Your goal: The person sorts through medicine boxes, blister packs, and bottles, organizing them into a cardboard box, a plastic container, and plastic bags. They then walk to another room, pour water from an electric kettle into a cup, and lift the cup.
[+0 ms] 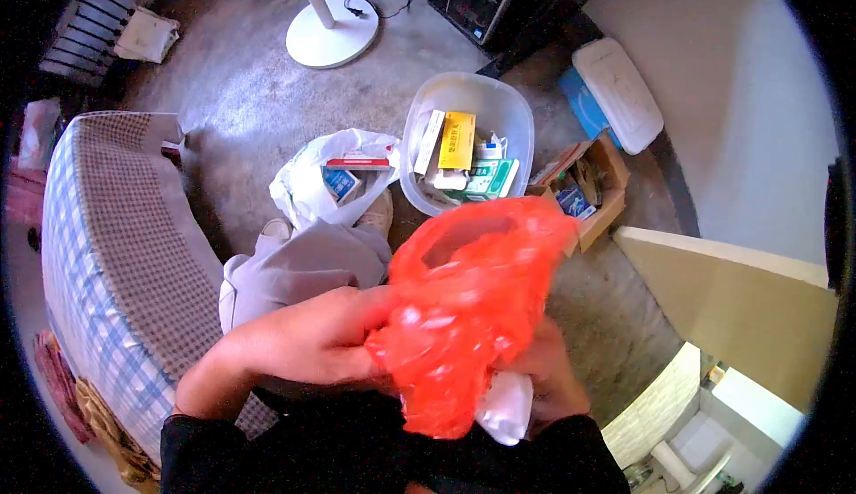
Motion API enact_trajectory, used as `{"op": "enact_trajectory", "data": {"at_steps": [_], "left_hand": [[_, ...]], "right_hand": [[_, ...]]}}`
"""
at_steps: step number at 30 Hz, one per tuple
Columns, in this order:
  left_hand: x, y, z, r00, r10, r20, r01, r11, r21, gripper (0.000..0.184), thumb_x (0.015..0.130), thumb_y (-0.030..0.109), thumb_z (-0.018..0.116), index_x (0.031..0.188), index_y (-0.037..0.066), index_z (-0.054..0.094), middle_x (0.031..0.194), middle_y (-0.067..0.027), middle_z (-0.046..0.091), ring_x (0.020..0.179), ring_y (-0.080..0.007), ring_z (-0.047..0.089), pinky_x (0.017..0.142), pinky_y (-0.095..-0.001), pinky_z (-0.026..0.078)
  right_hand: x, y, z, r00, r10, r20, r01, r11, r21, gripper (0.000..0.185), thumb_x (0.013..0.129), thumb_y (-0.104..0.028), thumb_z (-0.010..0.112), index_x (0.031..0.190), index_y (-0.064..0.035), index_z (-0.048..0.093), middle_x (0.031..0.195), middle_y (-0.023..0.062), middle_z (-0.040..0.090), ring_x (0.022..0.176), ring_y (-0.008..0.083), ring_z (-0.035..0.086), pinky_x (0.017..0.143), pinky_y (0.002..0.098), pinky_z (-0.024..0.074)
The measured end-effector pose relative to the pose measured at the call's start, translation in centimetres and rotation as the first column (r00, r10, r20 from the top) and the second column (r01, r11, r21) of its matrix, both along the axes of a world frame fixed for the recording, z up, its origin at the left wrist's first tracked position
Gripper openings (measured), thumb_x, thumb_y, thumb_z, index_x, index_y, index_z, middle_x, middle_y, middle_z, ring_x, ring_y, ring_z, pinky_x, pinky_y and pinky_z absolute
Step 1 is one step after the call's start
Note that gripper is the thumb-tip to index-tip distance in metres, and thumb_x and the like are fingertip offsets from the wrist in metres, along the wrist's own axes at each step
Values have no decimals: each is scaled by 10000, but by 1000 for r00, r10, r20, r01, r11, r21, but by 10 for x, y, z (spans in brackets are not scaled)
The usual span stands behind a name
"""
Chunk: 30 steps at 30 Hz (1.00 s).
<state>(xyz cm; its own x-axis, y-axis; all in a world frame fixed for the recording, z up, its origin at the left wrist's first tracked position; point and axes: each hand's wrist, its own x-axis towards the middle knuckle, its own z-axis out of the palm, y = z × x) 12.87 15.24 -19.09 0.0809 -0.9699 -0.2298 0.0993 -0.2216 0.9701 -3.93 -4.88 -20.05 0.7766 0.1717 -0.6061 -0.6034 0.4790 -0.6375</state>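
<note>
A crumpled red plastic bag [464,307] hangs between my two hands, in front of my body. My left hand [312,338] has its fingers closed at the bag's left side, with the fingertips partly behind the plastic. On the right side my right hand [548,369] grips the bag, its fingers mostly covered. A white wrapped item [506,407] shows below the red plastic beside my right hand. Beyond the bag stands a clear plastic tub [519,106] with a yellow box [457,140] and a green-white box [490,179] in it.
A white plastic bag [299,177] holding boxes lies left of the tub. Right of it are an open cardboard box [608,213] and a white-lidded blue bin [620,93]. A checkered-cloth bed [125,253] runs along the left; a white stand base [332,35] is ahead.
</note>
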Motion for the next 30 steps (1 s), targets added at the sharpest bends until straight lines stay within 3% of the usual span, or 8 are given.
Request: {"op": "enact_trajectory", "data": {"at_steps": [3,7,10,14,17,23,26,30], "left_hand": [[-2,0,-3,997,-3,-73,-2,997,-74,287,904,209,611,1093,-1,555,903,-141,667,823,-275,651,757,-363,509],[-7,7,-20,952,-294,-82,298,954,35,284,881,189,637,1071,-12,571,928,-151,667,861,-258,653,768,-366,507],[-14,2,-12,939,-270,-215,272,962,-21,280,872,186,648,1065,-3,574,939,-145,670,866,-240,653,767,-366,507],[-23,1,-18,963,-212,-165,207,977,-45,380,851,216,683,1132,3,540,955,-136,670,866,-226,649,784,-360,510],[-32,-2,-17,965,100,-241,-90,995,51,452,851,212,685,1194,-8,489,957,-137,665,870,-190,638,771,-354,514],[-27,5,-11,948,-35,-317,93,981,169,403,881,177,641,1198,-9,476,906,-134,647,830,-147,621,717,-347,518],[-24,6,-7,921,-187,-343,216,975,50,360,894,161,609,1187,-3,478,853,-146,614,782,-174,625,683,-359,507],[-31,7,-4,981,-193,-4,192,979,-74,244,895,175,576,1045,8,482,698,-166,587,612,-354,609,550,-437,469]], "right_hand": [[-12,6,-10,983,128,135,-96,970,-223,409,875,-254,607,1262,-132,564,1120,84,660,1028,251,640,910,379,499],[-14,11,-20,883,375,282,-231,871,-434,366,887,-264,612,1231,-143,581,1088,82,666,994,246,645,878,373,506],[-6,19,-23,828,445,343,-270,851,-451,363,884,-251,622,1226,-134,584,1078,77,666,979,229,642,862,359,504],[4,24,-27,809,464,361,-285,846,-450,359,881,-235,637,1219,-123,589,1066,70,667,959,207,639,841,339,500],[4,25,-27,814,451,366,-277,855,-438,356,878,-222,648,1213,-114,592,1057,65,667,944,191,636,826,324,498],[-2,11,-24,896,306,320,-175,909,-378,351,873,-196,669,1203,-96,599,1039,54,668,914,158,630,795,294,493],[-3,-8,-20,957,84,277,15,942,-337,349,871,-184,680,1197,-87,603,1030,49,668,899,141,627,779,279,490],[15,-52,-27,895,-331,299,432,810,-397,347,867,-167,694,1190,-75,607,1017,41,668,879,119,623,759,259,487]]}}
